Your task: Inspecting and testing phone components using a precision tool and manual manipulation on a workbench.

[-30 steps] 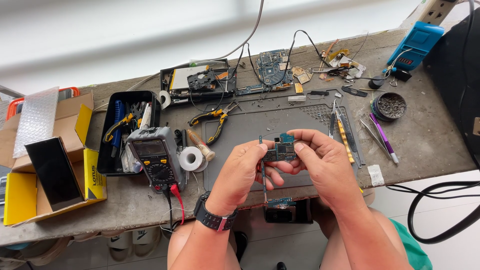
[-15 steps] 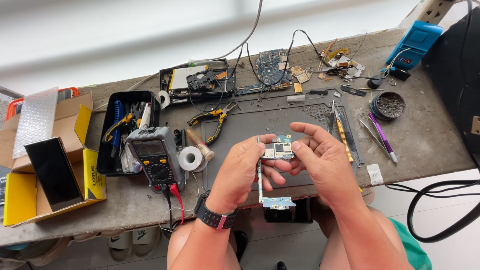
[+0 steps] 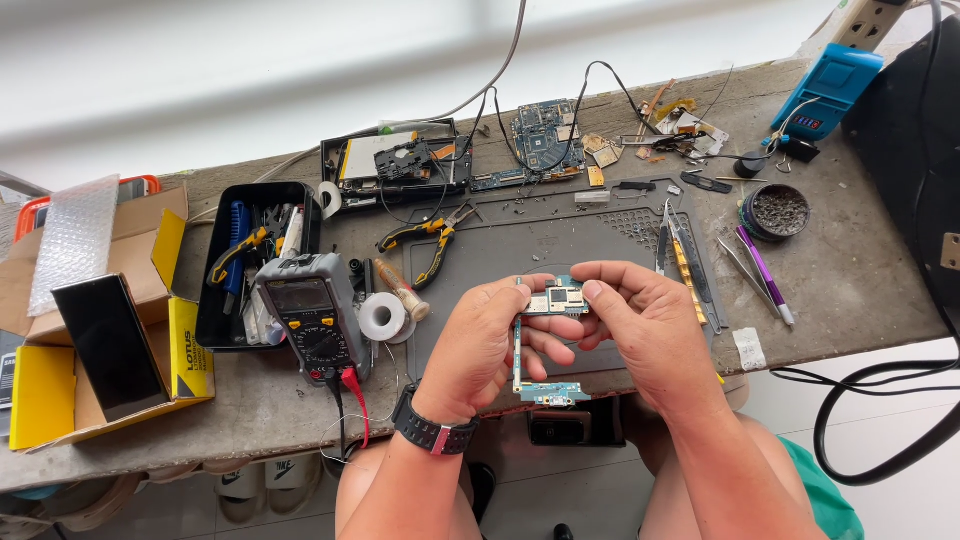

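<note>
Both hands hold a small phone circuit board (image 3: 556, 300) above the grey work mat (image 3: 560, 235). My left hand (image 3: 480, 345) pinches its left edge with thumb and fingers. My right hand (image 3: 640, 320) grips its right side, thumb on top. A thin strip hangs from the board down to a small blue connector board (image 3: 548, 393) that dangles below my hands. A black watch is on my left wrist (image 3: 430, 432).
A grey multimeter (image 3: 308, 315) with red and black leads lies left of my hands, beside a solder roll (image 3: 382, 316) and pliers (image 3: 430, 240). A black tool tray (image 3: 250, 260), cardboard boxes with a dark phone (image 3: 108, 345), tweezers (image 3: 745, 265) and loose boards (image 3: 545, 135) ring the mat.
The board has been turned in my hands, and the strip with the blue connector board now hangs down in view below them. Both hands stay at the same spot.
</note>
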